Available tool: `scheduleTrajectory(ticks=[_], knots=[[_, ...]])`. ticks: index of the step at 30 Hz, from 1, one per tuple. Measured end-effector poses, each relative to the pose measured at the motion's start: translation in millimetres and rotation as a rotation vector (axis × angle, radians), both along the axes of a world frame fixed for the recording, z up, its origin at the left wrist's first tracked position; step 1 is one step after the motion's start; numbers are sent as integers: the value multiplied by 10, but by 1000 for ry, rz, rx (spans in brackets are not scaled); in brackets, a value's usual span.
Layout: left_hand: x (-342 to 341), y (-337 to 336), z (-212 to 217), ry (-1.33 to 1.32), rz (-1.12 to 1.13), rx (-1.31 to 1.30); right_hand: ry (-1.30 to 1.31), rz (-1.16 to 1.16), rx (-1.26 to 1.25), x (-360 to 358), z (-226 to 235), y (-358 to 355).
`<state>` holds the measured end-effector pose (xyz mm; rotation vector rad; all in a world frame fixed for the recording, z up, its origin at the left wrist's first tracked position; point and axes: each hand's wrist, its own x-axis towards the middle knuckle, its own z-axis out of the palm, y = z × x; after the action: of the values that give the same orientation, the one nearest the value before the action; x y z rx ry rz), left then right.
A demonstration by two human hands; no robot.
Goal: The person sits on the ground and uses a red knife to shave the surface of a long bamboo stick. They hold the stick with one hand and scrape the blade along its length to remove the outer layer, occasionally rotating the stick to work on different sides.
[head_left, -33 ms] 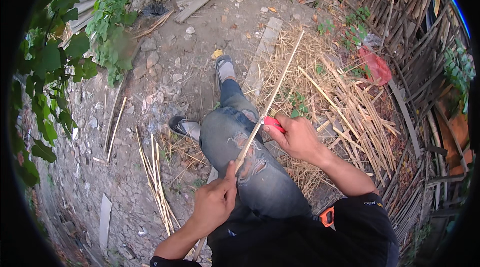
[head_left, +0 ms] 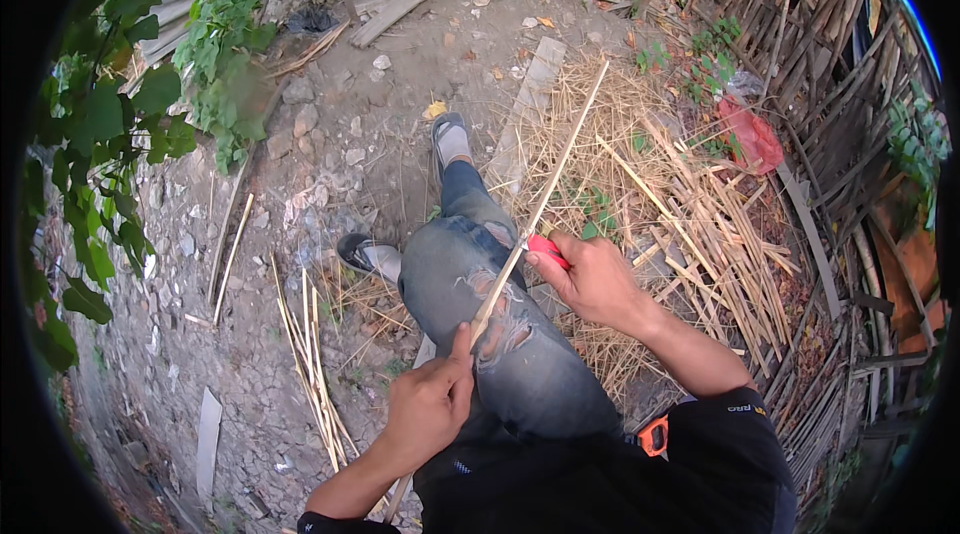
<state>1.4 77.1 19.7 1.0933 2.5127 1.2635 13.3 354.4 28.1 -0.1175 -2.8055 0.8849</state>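
Over torn, faded jeans [head_left: 545, 389], a person's left hand [head_left: 430, 404] grips a long, pale strip [head_left: 545, 196] that slants across the denim and beyond it; the right hand [head_left: 598, 279] clasps a red-handled tool [head_left: 547, 250], its tip against the strip. Steady, shallow pressure, the left hand well clear of that tip, would likely serve best. Slender, straight slivers [head_left: 310, 364] lie on rough, stony soil [head_left: 230, 374] left of the jeans; dry, straw-like litter [head_left: 575, 164] spreads beyond them, and a crooked-stick fence [head_left: 800, 34] stands farther right.
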Motion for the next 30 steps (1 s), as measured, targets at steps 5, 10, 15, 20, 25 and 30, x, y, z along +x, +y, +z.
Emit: scheduleTrajectory(ticks=[5,10,15,20,25,30], knots=[[-20,2,-25,54,-17,-46,-24,237,97,277,-3,-362],[40,-97,25,72,6,-106,-41,-127,-34,-151,-26,397],[-5,-141,-56,128,-18,-115,-22,-145,-101,-156,103,350],[-15,-115,-59,136,-34,-142,-151,245,43,262,75,-258],[56,-178,-17,94,14,-125,-75,-118,-124,-164,53,375],[43,-207,-33,131,-19,-145,97,-441,-89,-542,-126,1413]])
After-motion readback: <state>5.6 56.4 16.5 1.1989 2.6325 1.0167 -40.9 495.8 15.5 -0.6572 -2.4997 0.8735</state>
